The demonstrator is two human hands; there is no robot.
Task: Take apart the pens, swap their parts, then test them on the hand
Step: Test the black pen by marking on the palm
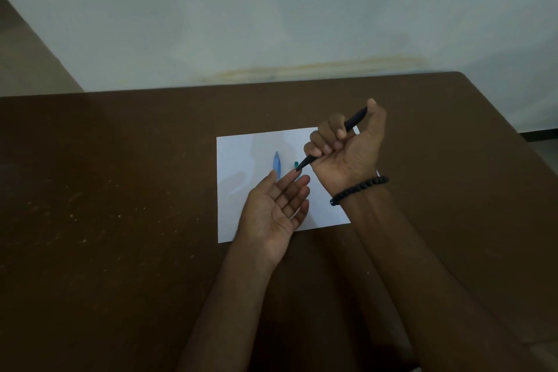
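Pen [330,139] gripped in the curled right hand [347,145] touches the flat, empty left hand [276,208]; light strokes should suffice.

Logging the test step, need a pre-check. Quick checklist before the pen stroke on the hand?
1. Right hand grips the dark pen: ok, fingers curled round the barrel.
2. Left hand presented palm up, fingers straight: ok.
3. Pen tip aimed at the left fingertips: ok, tip at or just off them; contact cannot tell.
4. Ink mark on the skin: cannot tell, too dark.
5. Spare parts parked: ok, blue pen piece and a small green piece lie on the white paper.
6. Bead bracelet clear of the pen: ok, on the right wrist.
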